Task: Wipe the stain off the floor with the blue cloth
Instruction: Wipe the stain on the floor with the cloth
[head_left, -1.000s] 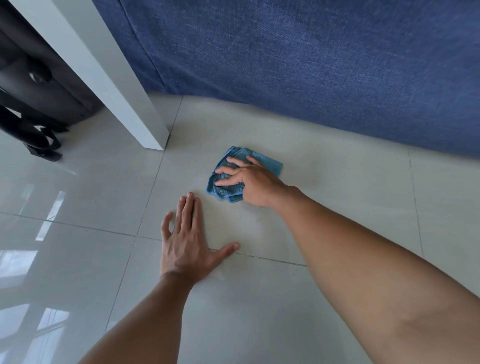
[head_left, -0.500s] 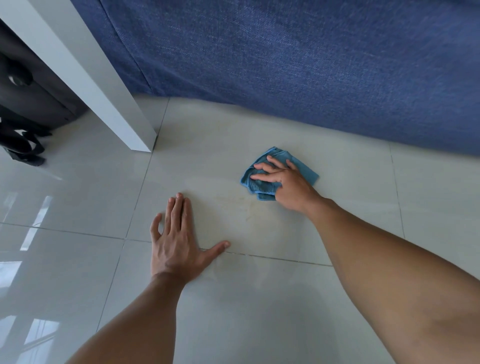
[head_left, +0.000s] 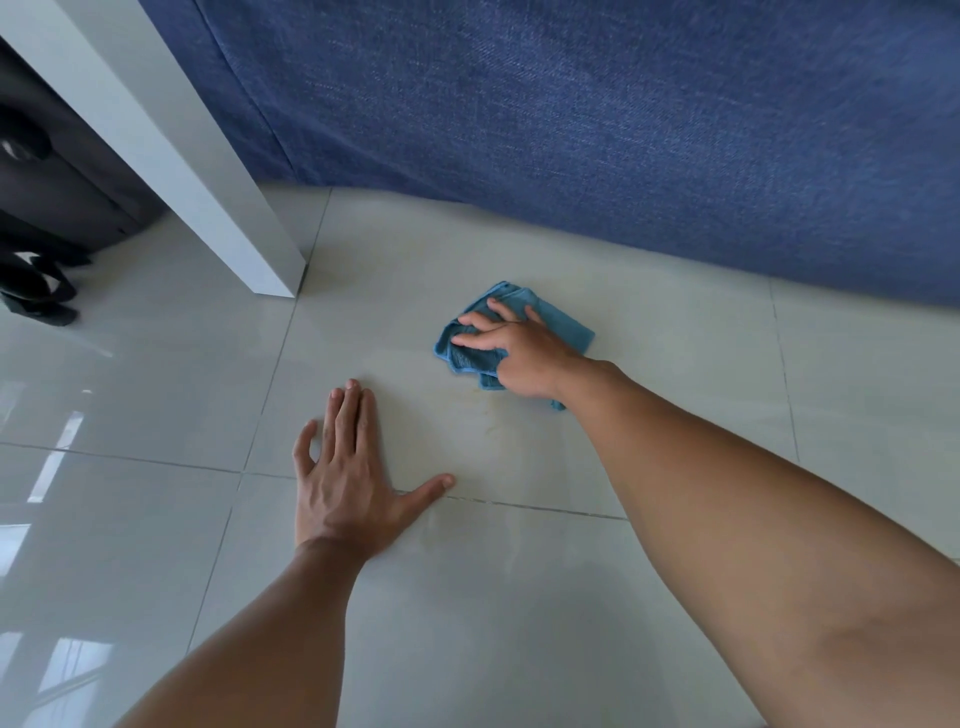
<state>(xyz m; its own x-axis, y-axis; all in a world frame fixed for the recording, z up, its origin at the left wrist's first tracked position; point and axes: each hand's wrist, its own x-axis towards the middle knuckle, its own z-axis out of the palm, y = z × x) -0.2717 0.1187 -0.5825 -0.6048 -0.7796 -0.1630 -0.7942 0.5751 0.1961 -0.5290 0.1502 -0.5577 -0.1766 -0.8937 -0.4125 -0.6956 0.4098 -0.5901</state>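
Biggest thing in view is the blue fabric surface (head_left: 597, 119) filling the top and right, hanging down to the glossy pale tile floor (head_left: 519, 597) that takes up everything else. At upper left a white post (head_left: 171, 150) angles down and meets the floor, with some black gear (head_left: 47, 197) tucked behind it, too dark to make out. Your two bare forearms come in from the bottom edge. Your left hand (head_left: 345, 483) is planted flat on the tile, palm down, fingers together pointing away from you and thumb stuck out to the right, holding nothing. Your right hand (head_left: 519, 353) is pressed down on the blue cloth (head_left: 563, 325), fingers spread across the top of it, more pinning it to the floor than gripping it. The cloth is bunched up on the tile, near the fabric and up and to the right of your left hand. Just below the cloth, between your hands, there's a faint yellowish stain (head_left: 488, 415) on the tile, smeary and hard to see the edges of.
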